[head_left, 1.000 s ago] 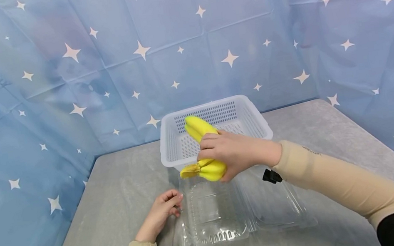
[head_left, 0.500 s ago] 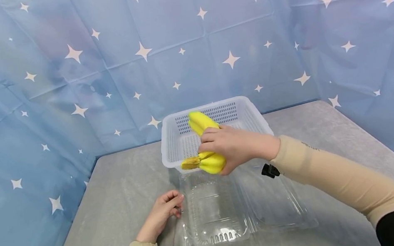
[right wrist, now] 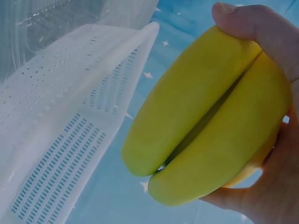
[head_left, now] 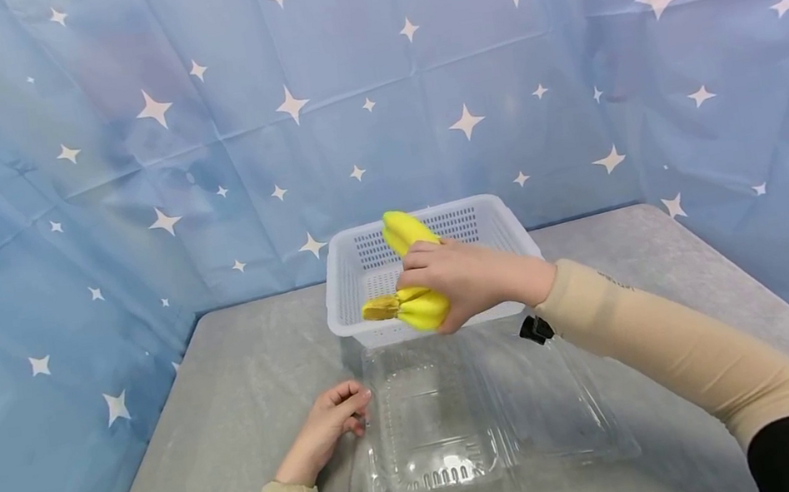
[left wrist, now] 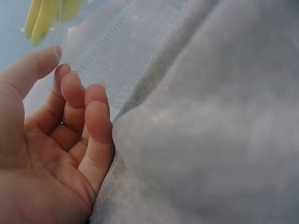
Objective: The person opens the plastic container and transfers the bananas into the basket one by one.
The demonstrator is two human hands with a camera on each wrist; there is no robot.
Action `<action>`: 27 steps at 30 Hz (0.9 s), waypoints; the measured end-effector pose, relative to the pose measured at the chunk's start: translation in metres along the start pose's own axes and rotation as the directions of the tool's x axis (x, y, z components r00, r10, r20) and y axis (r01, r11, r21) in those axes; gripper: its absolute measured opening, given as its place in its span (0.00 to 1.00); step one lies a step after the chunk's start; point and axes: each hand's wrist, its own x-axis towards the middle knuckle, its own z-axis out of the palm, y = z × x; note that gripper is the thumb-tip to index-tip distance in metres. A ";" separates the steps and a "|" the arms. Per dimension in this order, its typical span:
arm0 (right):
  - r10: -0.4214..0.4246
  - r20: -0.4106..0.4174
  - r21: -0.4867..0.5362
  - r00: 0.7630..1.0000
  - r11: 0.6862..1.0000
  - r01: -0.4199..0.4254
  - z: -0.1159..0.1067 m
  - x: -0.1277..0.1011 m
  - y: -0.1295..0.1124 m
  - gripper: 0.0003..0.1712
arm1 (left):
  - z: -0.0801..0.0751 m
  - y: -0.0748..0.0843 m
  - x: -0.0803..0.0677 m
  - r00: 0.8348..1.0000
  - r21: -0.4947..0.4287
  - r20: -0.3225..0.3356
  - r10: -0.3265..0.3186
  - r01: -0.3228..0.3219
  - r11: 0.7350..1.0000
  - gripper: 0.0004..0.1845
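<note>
A bunch of yellow bananas is gripped in my right hand, above the front part of a white perforated plastic basket. In the right wrist view, the thumb lies across the bananas, and the basket wall is to their left. A clear plastic clamshell box lies opened out flat in front of the basket. Its left edge is at the fingertips of my left hand. In the left wrist view, the thumb and index finger of the left hand pinch the clear rim, the other fingers curled.
Grey cloth covers the table. A blue curtain with white stars hangs behind the basket and along both sides. The basket stands close to the back edge of the table.
My right hand has risen slightly and moved away from me with the bananas, from over the box's far edge to over the basket's front. The left hand has stayed at the box's edge.
</note>
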 end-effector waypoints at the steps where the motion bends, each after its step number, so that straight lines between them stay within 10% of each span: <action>1: 0.004 0.001 0.007 1.000 1.000 -0.004 0.000 0.001 0.001 0.28 | 0.000 0.000 0.000 1.000 0.000 0.000 -0.002 0.002 1.000 0.06; 27: 0.169 0.103 0.097 0.980 0.979 -0.179 0.009 0.021 0.043 0.32 | 0.001 -0.003 0.001 1.000 -0.008 -0.001 0.008 -0.008 1.000 0.06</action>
